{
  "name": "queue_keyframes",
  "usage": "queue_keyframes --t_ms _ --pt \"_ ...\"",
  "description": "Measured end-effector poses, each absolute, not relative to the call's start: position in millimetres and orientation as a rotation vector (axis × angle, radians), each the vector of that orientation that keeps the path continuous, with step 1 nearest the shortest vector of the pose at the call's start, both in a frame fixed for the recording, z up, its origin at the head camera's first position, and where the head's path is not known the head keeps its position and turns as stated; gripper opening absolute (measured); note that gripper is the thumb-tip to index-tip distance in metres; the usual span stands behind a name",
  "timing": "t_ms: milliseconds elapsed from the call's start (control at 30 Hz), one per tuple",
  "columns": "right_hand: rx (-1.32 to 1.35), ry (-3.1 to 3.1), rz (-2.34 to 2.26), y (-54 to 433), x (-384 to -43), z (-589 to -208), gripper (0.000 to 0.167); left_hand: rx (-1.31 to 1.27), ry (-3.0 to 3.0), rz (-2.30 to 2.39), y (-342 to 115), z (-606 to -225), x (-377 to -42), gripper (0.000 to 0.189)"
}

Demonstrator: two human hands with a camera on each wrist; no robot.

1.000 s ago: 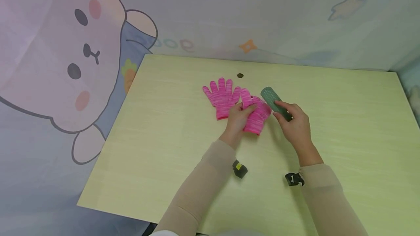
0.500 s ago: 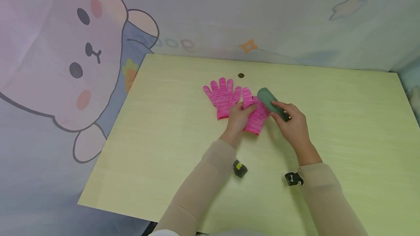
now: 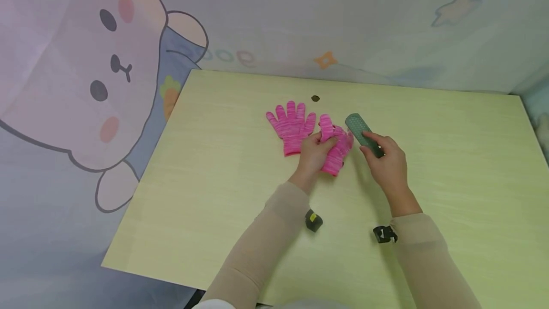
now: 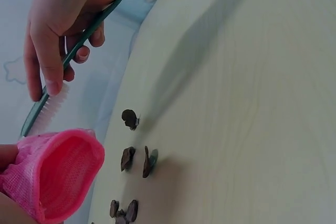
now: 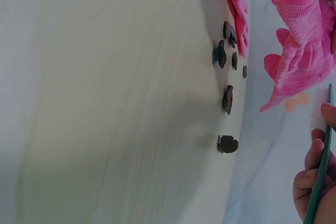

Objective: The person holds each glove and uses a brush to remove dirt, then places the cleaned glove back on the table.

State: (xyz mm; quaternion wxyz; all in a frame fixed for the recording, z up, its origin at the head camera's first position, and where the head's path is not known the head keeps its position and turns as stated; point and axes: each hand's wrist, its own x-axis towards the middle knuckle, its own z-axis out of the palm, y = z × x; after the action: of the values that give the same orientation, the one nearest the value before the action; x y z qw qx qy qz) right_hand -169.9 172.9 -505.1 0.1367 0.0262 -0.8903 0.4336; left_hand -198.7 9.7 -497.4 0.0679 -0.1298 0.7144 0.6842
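My left hand (image 3: 314, 154) pinches a pink knitted glove (image 3: 339, 149) above the table, its cuff hanging toward me. The cuff's opening gapes wide in the left wrist view, where the glove (image 4: 71, 174) fills the lower left. A second pink glove (image 3: 292, 130) lies flat with fingers spread, just left of that hand. In my right hand (image 3: 389, 163) is a green scrubbing brush (image 3: 360, 130), held by its back. White bristles (image 4: 48, 111) face the held glove; whether they touch it I cannot tell.
Several small dark brown pieces (image 5: 227, 144) lie on the pale yellow table (image 3: 206, 180), mostly hidden by the held glove and hands in the head view. One dark piece (image 3: 315, 98) lies beyond the gloves. A printed cloth (image 3: 279, 18) hangs behind the table.
The brush moved left over the held glove half a second ago, and is now back to the right, off it. The held glove has turned slightly and looks narrower. The flat glove stays put.
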Motion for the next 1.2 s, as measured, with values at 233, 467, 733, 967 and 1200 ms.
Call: queue_keyframes --t_ms 233,467,733,967,1200 --pt "0.173 -2.512 1.331 173.2 -168.2 -505.4 0.033 -0.346 2.248 2.004 8.9 -496.9 -199.1 0.018" --pt "0.211 -2.536 1.303 170.8 -167.3 -504.9 0.033 -0.328 2.258 1.993 8.5 -495.5 -198.1 0.019" --pt "0.118 -2.545 1.295 173.4 -165.0 -502.4 0.033 -0.325 2.241 1.977 8.9 -493.4 -196.3 0.017" --pt "0.193 -2.483 1.334 171.2 -165.3 -502.4 0.034 -0.334 2.256 1.954 8.4 -491.5 -195.6 0.019" --pt "0.102 -2.564 1.307 172.7 -166.0 -503.3 0.034 -0.335 2.259 1.951 8.1 -490.7 -195.5 0.018"
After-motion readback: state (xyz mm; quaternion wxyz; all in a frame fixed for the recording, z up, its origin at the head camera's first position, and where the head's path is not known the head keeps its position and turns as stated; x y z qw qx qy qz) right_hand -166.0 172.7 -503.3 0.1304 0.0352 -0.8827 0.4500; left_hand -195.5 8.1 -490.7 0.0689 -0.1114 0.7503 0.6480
